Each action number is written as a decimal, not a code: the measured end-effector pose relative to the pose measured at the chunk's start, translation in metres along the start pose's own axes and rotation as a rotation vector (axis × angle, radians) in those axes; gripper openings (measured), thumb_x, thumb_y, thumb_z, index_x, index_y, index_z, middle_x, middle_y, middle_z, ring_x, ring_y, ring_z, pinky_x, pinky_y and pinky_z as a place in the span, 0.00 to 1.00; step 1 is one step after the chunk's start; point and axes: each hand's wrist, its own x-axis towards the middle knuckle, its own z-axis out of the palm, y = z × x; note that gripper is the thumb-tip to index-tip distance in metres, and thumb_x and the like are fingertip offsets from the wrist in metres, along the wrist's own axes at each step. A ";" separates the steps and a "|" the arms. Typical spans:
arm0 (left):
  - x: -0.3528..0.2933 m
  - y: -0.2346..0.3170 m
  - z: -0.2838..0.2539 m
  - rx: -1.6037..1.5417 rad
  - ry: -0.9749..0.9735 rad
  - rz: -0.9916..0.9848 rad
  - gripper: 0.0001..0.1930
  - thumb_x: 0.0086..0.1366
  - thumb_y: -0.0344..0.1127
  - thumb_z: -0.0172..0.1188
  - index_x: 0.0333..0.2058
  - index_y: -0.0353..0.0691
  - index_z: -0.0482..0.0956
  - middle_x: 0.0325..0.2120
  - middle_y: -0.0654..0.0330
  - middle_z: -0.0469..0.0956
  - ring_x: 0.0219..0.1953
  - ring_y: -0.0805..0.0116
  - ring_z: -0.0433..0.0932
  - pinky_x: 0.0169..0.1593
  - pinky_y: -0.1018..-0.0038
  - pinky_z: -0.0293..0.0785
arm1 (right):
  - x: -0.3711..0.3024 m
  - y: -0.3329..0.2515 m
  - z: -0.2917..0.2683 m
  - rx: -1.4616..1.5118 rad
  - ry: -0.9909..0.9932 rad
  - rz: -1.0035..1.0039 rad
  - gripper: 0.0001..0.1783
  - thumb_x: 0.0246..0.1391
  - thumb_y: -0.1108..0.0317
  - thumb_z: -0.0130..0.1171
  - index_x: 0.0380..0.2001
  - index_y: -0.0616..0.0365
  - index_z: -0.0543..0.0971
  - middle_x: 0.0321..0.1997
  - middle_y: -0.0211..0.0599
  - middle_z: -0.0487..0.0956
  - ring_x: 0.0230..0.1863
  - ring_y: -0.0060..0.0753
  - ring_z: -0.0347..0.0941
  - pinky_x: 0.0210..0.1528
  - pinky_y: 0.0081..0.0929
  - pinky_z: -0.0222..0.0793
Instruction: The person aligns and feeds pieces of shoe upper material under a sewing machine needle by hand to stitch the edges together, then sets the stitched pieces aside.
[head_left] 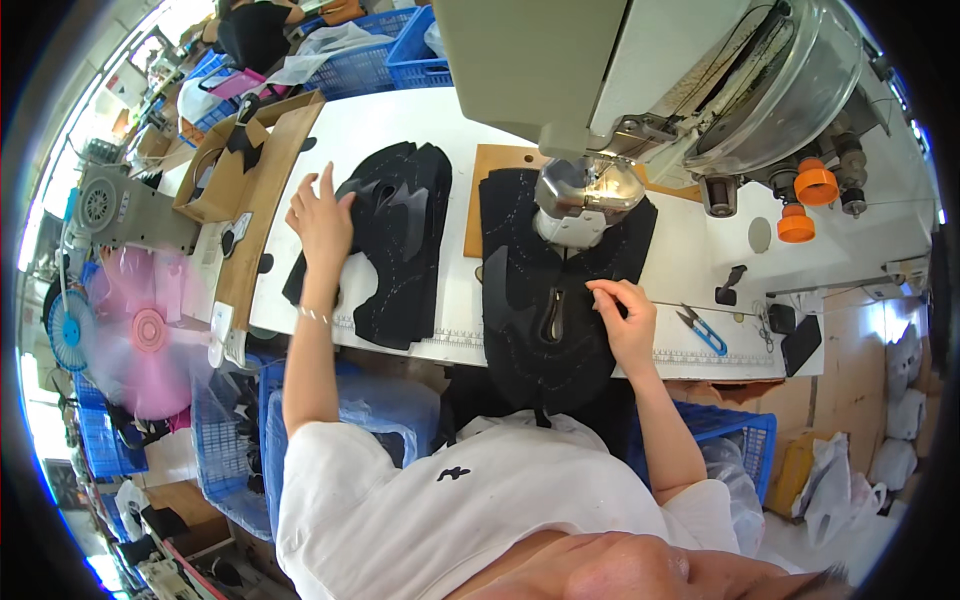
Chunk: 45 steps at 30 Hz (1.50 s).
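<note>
Under the sewing machine head [590, 205] lies a black fabric piece [520, 290] with pale dashed lines and a narrow slot, its near end hanging over the table's front edge. My right hand [630, 320] is at this piece's right side, thumb and forefinger pinched together; what they hold, if anything, is too small to make out. To the left rests a stack of similar black pieces [400, 290] with a curved cutout. My left hand [325, 220] has its fingers spread at the left edge of that stack, holding nothing.
Blue-handled thread snips [705, 332] lie right of my right hand. A ruler strip [455, 340] runs along the front of the white table [285, 315]. At left are a cardboard box [215, 185] and a pink fan [150, 330]. Blue crates [735, 425] stand below; another person [255, 40] is far left.
</note>
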 end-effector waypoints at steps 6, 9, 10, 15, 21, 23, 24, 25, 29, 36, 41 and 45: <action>-0.079 0.161 -0.076 -0.466 -0.449 0.224 0.31 0.61 0.49 0.64 0.60 0.40 0.71 0.25 0.51 0.78 0.27 0.51 0.78 0.35 0.62 0.70 | 0.001 -0.007 0.012 -0.200 0.105 -0.207 0.05 0.53 0.72 0.63 0.34 0.55 0.84 0.24 0.31 0.76 0.31 0.35 0.69 0.41 0.29 0.64; -0.076 0.172 -0.093 -0.546 -0.239 0.118 0.27 0.60 0.38 0.64 0.57 0.37 0.73 0.24 0.52 0.77 0.25 0.55 0.78 0.28 0.65 0.72 | 0.004 -0.015 0.000 -0.223 0.047 -0.220 0.05 0.53 0.72 0.63 0.33 0.55 0.84 0.25 0.31 0.77 0.32 0.35 0.70 0.42 0.30 0.64; -0.071 0.171 -0.107 -0.575 -0.107 0.140 0.27 0.57 0.33 0.64 0.57 0.36 0.73 0.26 0.52 0.78 0.26 0.56 0.78 0.29 0.66 0.73 | 0.005 -0.020 -0.006 -0.213 0.074 -0.244 0.04 0.53 0.72 0.63 0.33 0.55 0.84 0.25 0.31 0.77 0.32 0.34 0.71 0.42 0.30 0.63; -0.051 0.187 -0.139 -1.158 0.155 0.011 0.27 0.60 0.20 0.61 0.59 0.30 0.70 0.46 0.49 0.79 0.43 0.66 0.79 0.46 0.75 0.75 | 0.035 -0.067 -0.032 -0.315 0.132 -0.436 0.11 0.53 0.70 0.64 0.41 0.56 0.81 0.28 0.32 0.79 0.31 0.35 0.73 0.43 0.31 0.64; -0.047 0.225 -0.118 -1.734 -0.342 -0.172 0.32 0.67 0.21 0.54 0.68 0.35 0.55 0.50 0.62 0.72 0.45 0.81 0.72 0.51 0.83 0.69 | 0.065 -0.072 -0.039 0.187 -0.084 -0.025 0.23 0.60 0.69 0.61 0.57 0.59 0.72 0.42 0.26 0.79 0.42 0.12 0.72 0.40 0.14 0.67; -0.039 0.208 -0.093 -1.136 0.208 0.221 0.25 0.67 0.23 0.54 0.63 0.36 0.66 0.45 0.58 0.71 0.39 0.72 0.75 0.46 0.79 0.74 | 0.070 -0.063 -0.044 0.216 -0.110 -0.046 0.21 0.60 0.71 0.59 0.56 0.61 0.73 0.41 0.25 0.79 0.39 0.10 0.71 0.39 0.11 0.66; -0.029 0.201 -0.100 -0.871 0.292 0.429 0.24 0.61 0.22 0.58 0.57 0.37 0.73 0.47 0.55 0.72 0.42 0.66 0.77 0.48 0.73 0.75 | 0.071 -0.059 -0.044 0.199 -0.149 0.023 0.19 0.60 0.72 0.59 0.55 0.62 0.74 0.40 0.26 0.79 0.39 0.10 0.71 0.38 0.10 0.66; -0.018 0.198 -0.114 -0.599 0.374 0.630 0.22 0.54 0.21 0.61 0.51 0.38 0.79 0.49 0.52 0.73 0.44 0.59 0.78 0.50 0.68 0.77 | 0.069 -0.058 -0.047 0.181 -0.181 0.090 0.18 0.60 0.73 0.58 0.54 0.62 0.75 0.39 0.27 0.78 0.38 0.10 0.71 0.38 0.10 0.66; -0.001 0.197 -0.117 -0.744 0.323 0.834 0.17 0.50 0.26 0.63 0.41 0.37 0.84 0.47 0.54 0.77 0.50 0.59 0.79 0.55 0.63 0.77 | 0.070 -0.068 -0.043 0.243 -0.149 0.055 0.18 0.59 0.74 0.58 0.53 0.63 0.75 0.38 0.27 0.79 0.36 0.12 0.72 0.39 0.12 0.68; 0.013 0.197 -0.106 -0.797 0.403 0.845 0.14 0.51 0.27 0.63 0.39 0.33 0.84 0.41 0.55 0.81 0.48 0.58 0.81 0.55 0.64 0.79 | 0.079 -0.066 -0.031 0.387 -0.021 -0.048 0.07 0.59 0.72 0.61 0.39 0.59 0.75 0.30 0.16 0.69 0.28 0.06 0.58 0.30 0.11 0.55; 0.014 0.198 -0.101 -0.818 0.414 0.838 0.13 0.51 0.27 0.63 0.38 0.32 0.84 0.41 0.55 0.81 0.48 0.59 0.81 0.54 0.65 0.80 | 0.079 -0.061 -0.029 0.357 0.026 -0.017 0.07 0.58 0.72 0.62 0.38 0.59 0.75 0.29 0.16 0.69 0.28 0.07 0.58 0.29 0.12 0.55; 0.014 0.199 -0.098 -0.831 0.433 0.839 0.13 0.51 0.27 0.63 0.38 0.32 0.84 0.40 0.56 0.81 0.48 0.59 0.81 0.53 0.65 0.81 | 0.076 -0.059 -0.029 0.384 0.042 0.020 0.08 0.58 0.71 0.63 0.37 0.59 0.75 0.28 0.17 0.69 0.28 0.07 0.59 0.29 0.12 0.56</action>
